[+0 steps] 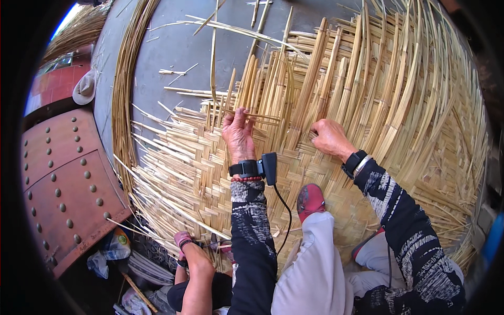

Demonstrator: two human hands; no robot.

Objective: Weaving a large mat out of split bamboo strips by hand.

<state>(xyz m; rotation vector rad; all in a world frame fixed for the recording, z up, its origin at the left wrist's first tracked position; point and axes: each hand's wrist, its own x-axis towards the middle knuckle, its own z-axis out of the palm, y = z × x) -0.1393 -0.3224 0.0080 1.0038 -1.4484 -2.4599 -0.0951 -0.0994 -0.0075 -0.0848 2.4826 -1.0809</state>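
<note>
Centre of the frame: my left hand (pixel 239 134) lies fingers spread on the loose bamboo strips (pixel 262 86), its fingertips pinching one thin strip that lies crosswise. My right hand (pixel 329 137), right of centre, is curled with the fingers pressed down into the woven mat (pixel 210 178), seemingly gripping a strip end — I cannot tell for certain. The mat fills the middle and right of the frame, spread on a grey concrete floor (pixel 173 47); its unwoven strips fan toward the top. A red shoe (pixel 310 199) rests on the finished weave below the hands. At lower centre another person's arm (pixel 197 273) reaches toward the mat's edge. A studded red panel (pixel 63 184) occupies the left. To do this step well, I judge — keep the crosswise strip flat and pushed tight against the last woven row, the other hand pinning the neighbours.
</note>
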